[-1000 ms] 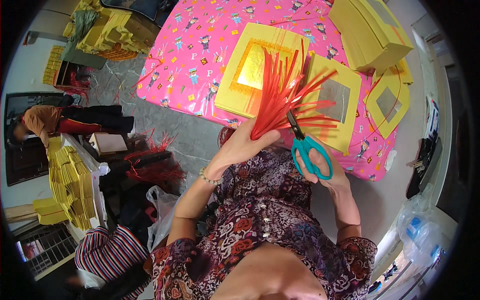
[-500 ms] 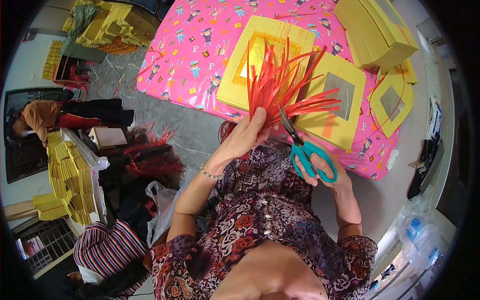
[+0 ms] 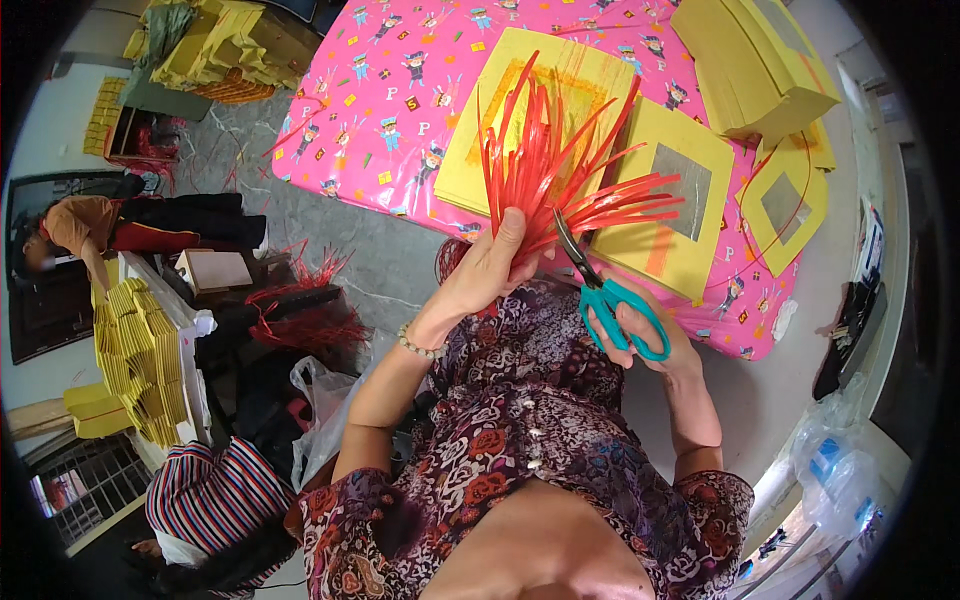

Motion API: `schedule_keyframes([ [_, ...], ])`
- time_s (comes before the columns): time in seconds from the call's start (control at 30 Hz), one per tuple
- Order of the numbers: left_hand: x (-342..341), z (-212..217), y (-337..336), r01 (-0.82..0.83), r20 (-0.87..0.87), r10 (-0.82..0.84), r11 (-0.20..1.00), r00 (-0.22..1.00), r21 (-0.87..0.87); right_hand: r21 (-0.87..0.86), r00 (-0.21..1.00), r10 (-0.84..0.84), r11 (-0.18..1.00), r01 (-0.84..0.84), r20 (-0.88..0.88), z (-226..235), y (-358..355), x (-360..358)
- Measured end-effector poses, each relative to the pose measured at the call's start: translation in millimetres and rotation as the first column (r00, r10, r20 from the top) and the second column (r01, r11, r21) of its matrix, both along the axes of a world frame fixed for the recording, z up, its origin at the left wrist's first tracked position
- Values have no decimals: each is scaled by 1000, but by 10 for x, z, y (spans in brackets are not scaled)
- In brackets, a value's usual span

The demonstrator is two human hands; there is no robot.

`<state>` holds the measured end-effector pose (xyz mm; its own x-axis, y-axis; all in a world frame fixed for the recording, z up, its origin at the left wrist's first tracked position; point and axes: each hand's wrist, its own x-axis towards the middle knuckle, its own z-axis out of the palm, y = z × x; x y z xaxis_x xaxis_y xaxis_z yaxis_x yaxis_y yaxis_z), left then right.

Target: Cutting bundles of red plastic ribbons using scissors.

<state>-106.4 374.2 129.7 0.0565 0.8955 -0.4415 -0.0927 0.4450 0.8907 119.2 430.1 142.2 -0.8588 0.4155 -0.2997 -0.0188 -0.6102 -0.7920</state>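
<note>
Clock set on the middle of the view: out at nine, a co-worker (image 3: 80, 225) stands by a yellow stack (image 3: 140, 345), and nearer in on that same nine sits a red pile (image 3: 312, 325). Now the hands! Left hand (image 3: 483, 272), just by the hub, thumb pressed over and fingers closed round a bunch of red strips (image 3: 545, 165) that fans out towards one, above the bench (image 3: 350, 150) and its yellow sheets (image 3: 480, 110). Over to three: scissors (image 3: 597, 290), tips right against the strips, blades aimed at eleven; how far apart they stand, I can't tell. The right hand (image 3: 677, 355), past three, has its fingers through the loops, curled on the handles. Looks like the cutting step, blades being set among the strips. That calls for a firm left pinch, the chosen strips well between the blades, left thumb clear, then a clean squeeze.
</note>
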Motion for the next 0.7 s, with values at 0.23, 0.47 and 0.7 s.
schedule_keyframes([
  [0.23,16,46,4,41,-25,-40,999,999,19,-7,1000,1,1000,-1,-5,-33,2,-2],
  [0.47,15,75,-5,90,-12,-90,996,996,14,-16,999,-26,1000,26,41,-144,-23,6],
  [0.7,17,45,5,78,50,-78,997,996,-1,-70,991,-123,990,119,-45,-122,-81,-27],
])
